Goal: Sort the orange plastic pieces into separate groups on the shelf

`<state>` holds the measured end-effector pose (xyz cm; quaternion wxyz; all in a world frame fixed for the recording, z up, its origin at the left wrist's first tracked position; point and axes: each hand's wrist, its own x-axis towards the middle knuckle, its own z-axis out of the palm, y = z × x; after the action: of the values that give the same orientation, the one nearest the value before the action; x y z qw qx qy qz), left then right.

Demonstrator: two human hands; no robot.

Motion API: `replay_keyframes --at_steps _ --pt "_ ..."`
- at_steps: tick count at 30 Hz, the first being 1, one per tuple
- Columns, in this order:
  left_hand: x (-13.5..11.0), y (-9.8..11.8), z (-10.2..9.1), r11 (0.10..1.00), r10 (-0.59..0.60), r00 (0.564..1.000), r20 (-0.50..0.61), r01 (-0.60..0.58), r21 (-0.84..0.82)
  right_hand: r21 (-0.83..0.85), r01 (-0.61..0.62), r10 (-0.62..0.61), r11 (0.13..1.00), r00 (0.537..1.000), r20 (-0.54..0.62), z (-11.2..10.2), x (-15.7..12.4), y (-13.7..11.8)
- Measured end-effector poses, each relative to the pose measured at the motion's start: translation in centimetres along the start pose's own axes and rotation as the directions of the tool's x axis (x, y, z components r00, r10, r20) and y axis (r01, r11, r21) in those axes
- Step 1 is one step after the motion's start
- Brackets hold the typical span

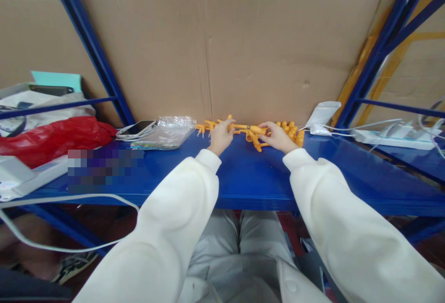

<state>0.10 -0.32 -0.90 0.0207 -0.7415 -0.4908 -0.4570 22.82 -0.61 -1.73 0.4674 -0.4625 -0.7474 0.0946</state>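
At the back of the blue table, my left hand (221, 137) is closed on the left end of a yellow-orange piece (243, 127), long and thin, perhaps a cord or strap. My right hand (279, 138) grips the thicker right end of that piece. A similar branched piece (257, 144) lies under and just in front of it. Left of my left hand are more yellow-orange pieces with finger-like prongs (202, 129) and small metallic bits. Beyond my right hand is a heap of chunky yellow-orange pieces (292, 131). My fingers partly hide what they hold.
A tall cardboard sheet (264, 53) stands behind the blue tabletop (255, 178). Leftward lie a clear plastic packet (167, 134), a phone (139, 128) with white cable and a red bag (59, 138). White adapter (321, 115) and power strip (392, 137) are at right. Blue posts (92, 48) flank the space.
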Motion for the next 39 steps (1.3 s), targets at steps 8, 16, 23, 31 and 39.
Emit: replay_keyframes --at_steps 8,16,23,31,39 --pt "0.1 -0.4 0.4 1.0 0.008 1.0 -0.022 -0.008 -0.026 -0.356 0.034 -0.03 0.934 0.999 0.017 -0.8 0.3 1.1" --pt "0.2 -0.8 0.4 0.999 0.011 0.999 -0.036 -0.013 -0.044 -0.515 -0.168 0.161 0.84 0.985 -0.059 -3.0 0.1 0.2" --pt "0.2 -0.8 0.2 0.999 0.01 1.0 -0.024 -0.011 -0.039 -0.455 -0.308 0.339 0.835 0.941 -0.015 -5.1 -0.2 -0.3" --pt "0.3 -1.0 0.4 0.999 0.007 1.0 -0.019 -0.008 -0.041 -0.621 -0.374 0.448 0.688 0.893 -0.042 -5.6 -0.6 -0.3" --pt "0.2 -0.7 0.3 0.999 0.005 1.0 -0.019 -0.006 -0.052 -0.763 -0.357 0.525 0.539 0.85 -0.027 -5.9 -1.0 -0.5"
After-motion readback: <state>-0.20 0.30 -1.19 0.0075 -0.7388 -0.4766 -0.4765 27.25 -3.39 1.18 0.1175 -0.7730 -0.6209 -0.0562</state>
